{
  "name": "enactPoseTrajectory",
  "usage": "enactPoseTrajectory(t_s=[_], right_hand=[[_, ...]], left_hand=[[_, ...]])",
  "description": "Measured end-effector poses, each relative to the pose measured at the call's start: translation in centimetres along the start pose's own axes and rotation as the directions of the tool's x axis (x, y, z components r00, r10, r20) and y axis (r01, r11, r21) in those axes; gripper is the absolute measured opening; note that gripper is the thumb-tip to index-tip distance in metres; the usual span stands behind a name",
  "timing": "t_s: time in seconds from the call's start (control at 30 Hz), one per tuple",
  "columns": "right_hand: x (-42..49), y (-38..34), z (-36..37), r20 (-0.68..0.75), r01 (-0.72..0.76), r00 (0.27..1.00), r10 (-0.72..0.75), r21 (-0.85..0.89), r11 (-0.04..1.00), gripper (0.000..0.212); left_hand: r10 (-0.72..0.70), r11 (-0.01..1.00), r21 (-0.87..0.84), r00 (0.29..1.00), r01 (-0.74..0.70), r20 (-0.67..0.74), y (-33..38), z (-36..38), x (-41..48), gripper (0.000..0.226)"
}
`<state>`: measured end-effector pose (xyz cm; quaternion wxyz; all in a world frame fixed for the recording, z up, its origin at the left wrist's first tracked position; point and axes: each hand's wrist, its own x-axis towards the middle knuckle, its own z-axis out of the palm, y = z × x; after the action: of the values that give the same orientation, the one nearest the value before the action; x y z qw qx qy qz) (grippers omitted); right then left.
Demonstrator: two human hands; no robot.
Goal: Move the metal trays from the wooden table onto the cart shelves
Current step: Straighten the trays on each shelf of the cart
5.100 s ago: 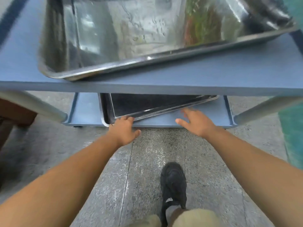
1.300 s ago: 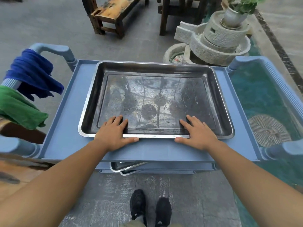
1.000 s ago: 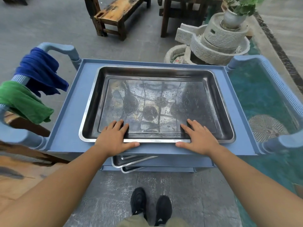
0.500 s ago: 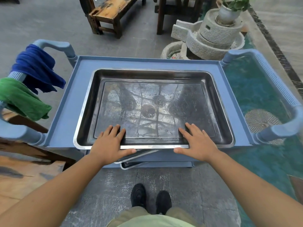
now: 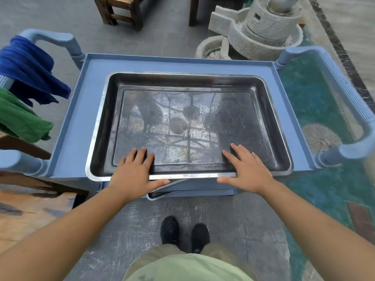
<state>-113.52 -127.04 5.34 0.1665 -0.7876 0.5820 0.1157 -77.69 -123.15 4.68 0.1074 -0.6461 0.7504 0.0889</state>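
Observation:
A large metal tray [image 5: 188, 122] lies on the top shelf of the blue cart [image 5: 81, 118], its near rim jutting slightly past the shelf's front edge. My left hand [image 5: 134, 171] holds the near rim left of centre, fingers over it into the tray and thumb along the outside. My right hand [image 5: 245, 169] holds the same rim right of centre in the same way. Corners of more metal trays [image 5: 162, 194] show on a lower shelf, mostly hidden under the top one.
Blue cloth [image 5: 30, 72] and green cloth [image 5: 20, 118] hang on the cart's left handle. The wooden table [image 5: 30, 209] is at my near left. A stone mill [image 5: 261, 31] and a wooden bench [image 5: 119, 11] stand beyond the cart. Teal water [image 5: 314, 98] lies on the right.
Five seconds ago my hands were at the trays on the bottom shelf. Over the last second, the top tray has slid towards me to the shelf's front edge, both hands staying on its near rim.

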Motion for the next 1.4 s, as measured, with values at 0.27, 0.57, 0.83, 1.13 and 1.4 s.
enactPoseTrajectory(t_s=[0.27, 0.57, 0.83, 1.13, 1.4], right_hand=[[0.1, 0.1, 0.4, -0.036, -0.002, 0.999, 0.002, -0.011, 1.0, 0.111], [0.1, 0.1, 0.2, -0.036, 0.012, 0.999, -0.012, 0.012, 1.0, 0.114], [-2.0, -0.8, -1.6, 0.034, 0.061, 0.997, -0.062, 0.025, 0.998, 0.084], [-10.3, -1.3, 1.0, -0.227, 0.137, 0.967, -0.112, 0.097, 0.986, 0.066], [-11.9, -0.9, 5.9, 0.108, -0.014, 0.994, -0.008, 0.207, 0.978, 0.057]], left_hand=[[0.013, 1.0, 0.009, 1.0, -0.014, 0.011, 0.0, 0.1, 0.0, 0.118], [0.018, 1.0, 0.001, 0.999, -0.018, 0.043, 0.1, -0.4, 0.1, 0.117], [-0.046, 0.999, 0.007, 0.989, 0.046, 0.142, 2.3, -2.3, -2.1, 0.112], [-0.038, 0.992, -0.122, 0.999, 0.034, -0.038, 7.7, 0.5, -10.2, 0.086], [0.007, 0.986, -0.164, 0.995, 0.009, 0.098, 9.6, 4.5, -11.4, 0.071]])
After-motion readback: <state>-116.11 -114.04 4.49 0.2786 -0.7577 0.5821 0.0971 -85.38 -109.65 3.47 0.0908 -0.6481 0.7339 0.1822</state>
